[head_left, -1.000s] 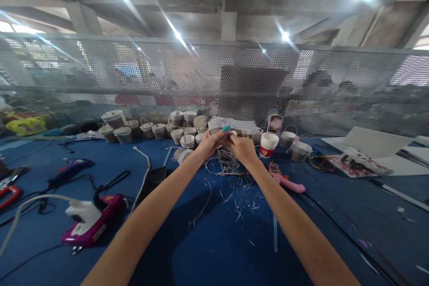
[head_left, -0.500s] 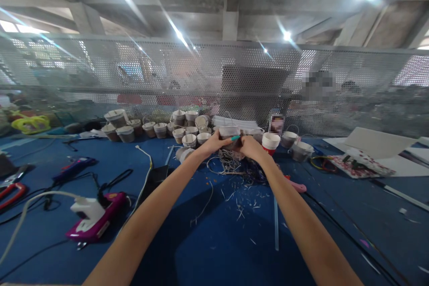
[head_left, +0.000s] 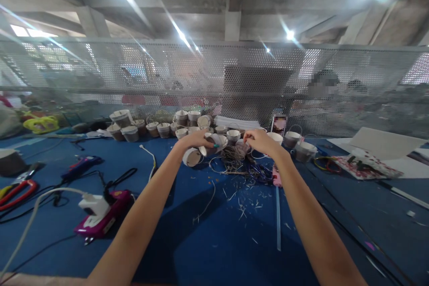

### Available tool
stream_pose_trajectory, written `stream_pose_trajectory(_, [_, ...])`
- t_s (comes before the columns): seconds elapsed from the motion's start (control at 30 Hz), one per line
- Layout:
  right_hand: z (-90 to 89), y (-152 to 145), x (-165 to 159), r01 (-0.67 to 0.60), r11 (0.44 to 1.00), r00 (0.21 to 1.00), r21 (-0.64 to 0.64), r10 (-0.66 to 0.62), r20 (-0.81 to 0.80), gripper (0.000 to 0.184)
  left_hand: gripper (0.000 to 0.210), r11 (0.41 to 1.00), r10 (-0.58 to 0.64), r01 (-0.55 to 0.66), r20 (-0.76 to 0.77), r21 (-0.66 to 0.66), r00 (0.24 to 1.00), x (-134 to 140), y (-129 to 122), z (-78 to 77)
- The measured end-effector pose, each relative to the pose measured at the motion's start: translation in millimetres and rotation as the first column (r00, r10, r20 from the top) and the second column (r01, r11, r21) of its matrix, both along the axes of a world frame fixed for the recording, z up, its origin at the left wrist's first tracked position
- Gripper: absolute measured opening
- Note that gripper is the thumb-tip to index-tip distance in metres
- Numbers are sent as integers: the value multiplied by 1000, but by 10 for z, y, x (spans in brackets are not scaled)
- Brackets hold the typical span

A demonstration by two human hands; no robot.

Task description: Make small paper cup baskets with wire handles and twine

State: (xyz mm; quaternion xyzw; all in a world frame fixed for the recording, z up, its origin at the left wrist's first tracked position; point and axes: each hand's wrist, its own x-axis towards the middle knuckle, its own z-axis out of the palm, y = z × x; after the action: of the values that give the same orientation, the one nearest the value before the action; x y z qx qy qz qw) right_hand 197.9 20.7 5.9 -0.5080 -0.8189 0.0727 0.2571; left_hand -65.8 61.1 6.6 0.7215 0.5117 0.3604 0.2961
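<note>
Bucket [head_left: 221, 142] round-rimmed, tilted in left hand [head_left: 195, 139]; tangled twine [head_left: 233, 155] beside.

The little buckets [head_left: 130, 134] look matt and faintly rough; cloth or paper, I can't tell from here. The cord heap [head_left: 231, 156] is coarse, fibrous and dull. The purple power strip [head_left: 109, 223] has glossy plastic sides, the tabletop [head_left: 214, 241] is smooth and matt, the screen [head_left: 187, 67] perforated metal.

Small buckets [head_left: 164, 131] on blue table [head_left: 221, 254]
</note>
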Motion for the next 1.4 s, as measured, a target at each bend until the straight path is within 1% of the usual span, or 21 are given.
stream_pose_trajectory(0.07, [-16, 8, -15, 8, 1000, 1000, -25, -8, 20, 22, 35, 998, -49, 48, -32, -28, 998, 94, -28, -14])
stream_pose_trajectory(0.17, [-77, 37, -77, 20, 999, 999, -37, -19, 43, 23, 52, 996, -91, 90, -49, -8, 995, 170, -61, -22])
stream_pose_trajectory(0.27, [-228, 94, -206, -32, 997, 997, -72, 37, 63, 24, 65, 988, -157, 156, -87, -16, 984, 216, -71, -89])
stream_pose_trajectory(0.37, [-437, 172, -348, -113, 981, 981, -156, 135, 140, 26, 70, 989, -145, 143, -136, -24, 980, 302, -68, -222])
stream_pose_trajectory(0.47, [-593, 238, -422, -140, 971, 971, -195, 174, 167, 30, 70, 994, -106, 107, -122, 3, 987, 381, -59, -337])
stream_pose_trajectory(0.53, [-630, 261, -420, -155, 968, 966, -197, 190, 173, 36, 64, 995, -102, 102, -65, -8, 993, 380, -52, -356])
stream_pose_trajectory(0.63, [-609, 269, -362, -127, 976, 970, -179, 160, 181, 35, 64, 989, -115, 112, -32, -95, 993, 284, -42, -276])
stream_pose_trajectory(0.7, [-585, 271, -307, -62, 987, 980, -149, 88, 177, 30, 68, 989, -64, 54, -75, -136, 995, 192, -33, -183])
stream_pose_trajectory(0.73, [-580, 273, -281, -23, 992, 985, -121, 43, 168, 32, 69, 994, -15, 4, -92, -112, 996, 151, -27, -140])
stream_pose_trajectory(0.8, [-589, 280, -244, 29, 999, 991, -40, -23, 133, 47, 68, 995, 92, -94, -99, -15, 991, 100, -9, -84])
stream_pose_trajectory(0.87, [-626, 285, -245, 19, 999, 993, 32, -22, 113, 66, 64, 984, 175, -170, -114, 48, 978, 99, 15, -81])
stream_pose_trajectory(0.9, [-653, 284, -263, 3, 999, 992, 50, -9, 124, 73, 62, 979, 203, -197, -133, 53, 970, 116, 28, -98])
stream_pose_trajectory(0.97, [-712, 269, -326, -1, 998, 983, 65, -11, 183, 78, 64, 970, 241, -238, -185, 38, 953, 166, 49, -154])
stream_pose_trajectory(1.03, [-761, 239, -402, 51, 994, 962, 96, -75, 262, 74, 68, 963, 267, -269, -230, 23, 936, 217, 63, -213])
stream_pose_trajectory(1.07, [-776, 222, -434, 72, 990, 950, 121, -105, 295, 69, 69, 960, 276, -280, -243, 18, 930, 237, 66, -237])
stream_pose_trajectory(1.17, [-776, 186, -472, 71, 984, 928, 164, -126, 350, 40, 72, 950, 306, -312, -285, 28, 908, 269, 66, -277])
stream_pose_trajectory(1.23, [-748, 189, -443, 66, 980, 940, 187, -124, 317, 25, 74, 945, 321, -322, -306, 50, 896, 279, 56, -280])
stream_pose_trajectory(1.27, [-730, 201, -416, 78, 976, 957, 204, -131, 260, 23, 75, 944, 327, -324, -317, 62, 891, 285, 48, -277])
stream_pose_trajectory(1.33, [-692, 241, -354, 137, 959, 987, 247, -154, 52, 25, 77, 942, 334, -325, -337, 84, 880, 300, 29, -266])
stream_pose_trajectory(1.37, [-674, 268, -323, 190, 946, 981, 261, -173, -89, 26, 78, 942, 335, -324, -344, 92, 877, 309, 18, -259])
stream_pose_trajectory(1.4, [-656, 299, -294, 256, 932, 952, 259, -196, -235, 27, 78, 941, 337, -323, -355, 100, 872, 318, 8, -254])
